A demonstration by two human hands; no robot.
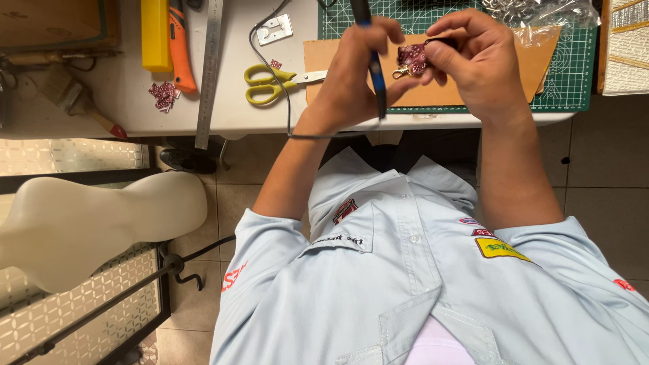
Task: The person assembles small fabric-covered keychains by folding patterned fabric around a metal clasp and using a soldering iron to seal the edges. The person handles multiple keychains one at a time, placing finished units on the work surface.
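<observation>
This is a craft workshop. A white worktop (135, 115) holds making tools: a green cutting mat (574, 81) at its far right corner, yellow scissors (270, 82), a long metal ruler (209, 67) and an orange knife (181, 47). A dress form (88, 223) (pale, no head) stands beside the worktop's near edge.

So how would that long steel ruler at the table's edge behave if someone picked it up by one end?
The steel ruler looks thin and long, so it would probably flex slightly. Its end overhangs the white table, so a nudge might tip it off. Smooth metal; likely slippery.
</observation>
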